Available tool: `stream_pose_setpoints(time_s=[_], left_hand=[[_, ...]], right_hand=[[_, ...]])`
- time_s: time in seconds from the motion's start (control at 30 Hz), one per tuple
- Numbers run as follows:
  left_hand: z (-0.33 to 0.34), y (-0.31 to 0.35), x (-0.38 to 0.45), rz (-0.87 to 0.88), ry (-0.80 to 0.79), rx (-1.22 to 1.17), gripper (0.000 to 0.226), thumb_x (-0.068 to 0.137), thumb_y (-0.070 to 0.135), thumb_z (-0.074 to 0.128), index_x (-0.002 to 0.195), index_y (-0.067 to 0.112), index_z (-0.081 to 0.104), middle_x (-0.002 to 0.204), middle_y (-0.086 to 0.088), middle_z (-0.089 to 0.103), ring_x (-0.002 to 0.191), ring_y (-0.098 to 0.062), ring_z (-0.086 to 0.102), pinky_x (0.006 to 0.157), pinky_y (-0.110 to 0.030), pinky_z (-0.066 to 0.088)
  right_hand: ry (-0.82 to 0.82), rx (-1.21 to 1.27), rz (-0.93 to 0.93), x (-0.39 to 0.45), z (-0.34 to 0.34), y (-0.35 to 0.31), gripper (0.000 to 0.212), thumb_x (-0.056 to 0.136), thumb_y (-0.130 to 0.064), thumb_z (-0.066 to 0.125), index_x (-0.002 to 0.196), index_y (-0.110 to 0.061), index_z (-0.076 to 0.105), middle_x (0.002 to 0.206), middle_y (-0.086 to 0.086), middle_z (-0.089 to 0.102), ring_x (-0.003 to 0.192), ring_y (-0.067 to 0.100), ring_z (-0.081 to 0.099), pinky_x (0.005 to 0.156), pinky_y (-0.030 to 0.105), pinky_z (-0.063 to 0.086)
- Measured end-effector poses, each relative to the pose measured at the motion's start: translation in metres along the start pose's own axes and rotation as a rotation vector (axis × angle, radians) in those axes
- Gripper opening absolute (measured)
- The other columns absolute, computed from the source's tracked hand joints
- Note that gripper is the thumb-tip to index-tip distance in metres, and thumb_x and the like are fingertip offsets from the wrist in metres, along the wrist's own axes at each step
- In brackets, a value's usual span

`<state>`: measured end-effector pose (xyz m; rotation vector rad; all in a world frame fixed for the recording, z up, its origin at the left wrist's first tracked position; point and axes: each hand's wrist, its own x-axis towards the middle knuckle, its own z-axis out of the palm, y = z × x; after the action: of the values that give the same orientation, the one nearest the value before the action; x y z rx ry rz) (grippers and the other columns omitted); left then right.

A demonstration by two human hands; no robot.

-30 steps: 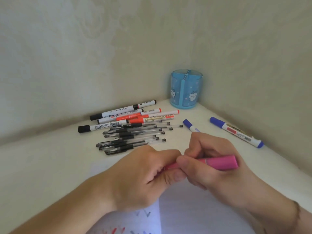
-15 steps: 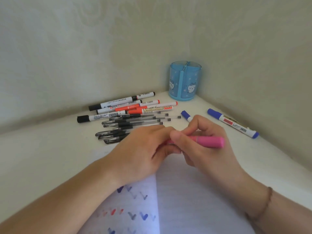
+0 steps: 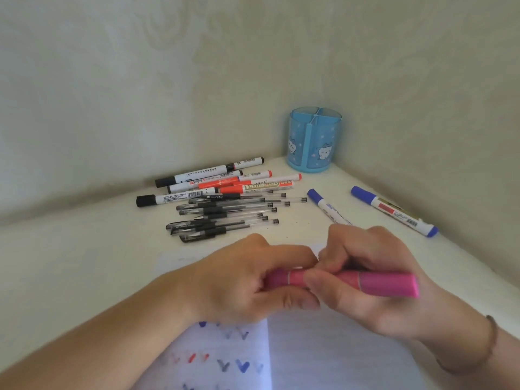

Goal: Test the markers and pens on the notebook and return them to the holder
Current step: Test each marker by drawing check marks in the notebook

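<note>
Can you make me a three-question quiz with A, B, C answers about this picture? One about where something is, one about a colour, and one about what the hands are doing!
1. Where does the blue pen holder stand?
A. In the corner by the walls
B. On the notebook
C. Among the black gel pens

2. What colour is the marker in the hands?
A. Green
B. Pink
C. Orange

3. How is that marker held?
A. By the left hand only
B. By neither hand
C. By both hands, over the notebook

Answers:
1 A, the holder sits where the two walls meet.
2 B, its barrel is pink.
3 C, the left hand and right hand each grip one end above the notebook.
</note>
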<state>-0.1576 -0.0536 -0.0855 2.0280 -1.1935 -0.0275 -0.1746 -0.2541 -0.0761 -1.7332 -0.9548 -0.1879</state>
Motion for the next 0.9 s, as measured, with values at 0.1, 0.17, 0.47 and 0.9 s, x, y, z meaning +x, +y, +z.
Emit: stream_pose_setpoints(time_s=[0.1, 0.17, 0.47, 0.9], left_hand=[[-0.005, -0.01, -0.001, -0.131, 0.111, -0.092, 0.046, 0.078, 0.07, 0.058, 0.107, 0.035, 0.052, 0.051, 0.002, 0.042, 0.044, -0.009, 0.03, 0.046, -0.024, 0.025], [-0.011, -0.015, -0.002, -0.177, 0.199, -0.101, 0.03, 0.09, 0.054, 0.05, 0.113, 0.035, 0.048, 0.06, -0.003, 0.047, 0.05, -0.014, 0.035, 0.049, -0.033, 0.03], [-0.009, -0.021, 0.001, -0.161, 0.265, 0.005, 0.03, 0.098, 0.029, 0.052, 0.126, 0.03, 0.045, 0.099, 0.008, 0.061, 0.093, -0.02, 0.059, 0.08, -0.043, 0.05], [-0.008, -0.023, 0.003, -0.197, 0.2, 0.113, 0.044, 0.09, 0.036, 0.066, 0.129, 0.041, 0.047, 0.113, 0.023, 0.056, 0.105, 0.001, 0.056, 0.079, -0.012, 0.05]], right_hand=[[0.22, 0.313, 0.118, 0.007, -0.014, 0.002, 0.004, 0.077, -0.017, 0.062, 0.074, -0.019, 0.061, 0.05, -0.005, 0.06, 0.037, 0.018, 0.047, 0.041, 0.02, 0.031], [0.292, 0.423, 0.22, 0.014, -0.026, 0.004, 0.01, 0.08, -0.022, 0.068, 0.087, -0.015, 0.07, 0.062, 0.007, 0.068, 0.046, 0.031, 0.061, 0.04, 0.023, 0.039], [0.38, -0.15, 0.684, 0.017, -0.017, 0.03, 0.034, 0.078, -0.011, 0.068, 0.055, -0.003, 0.046, 0.047, 0.005, 0.044, 0.042, 0.015, 0.035, 0.045, 0.024, 0.03], [0.377, -0.249, 0.715, 0.02, -0.019, 0.027, 0.035, 0.077, -0.007, 0.063, 0.05, -0.013, 0.042, 0.034, -0.011, 0.045, 0.046, 0.018, 0.036, 0.048, 0.025, 0.032]])
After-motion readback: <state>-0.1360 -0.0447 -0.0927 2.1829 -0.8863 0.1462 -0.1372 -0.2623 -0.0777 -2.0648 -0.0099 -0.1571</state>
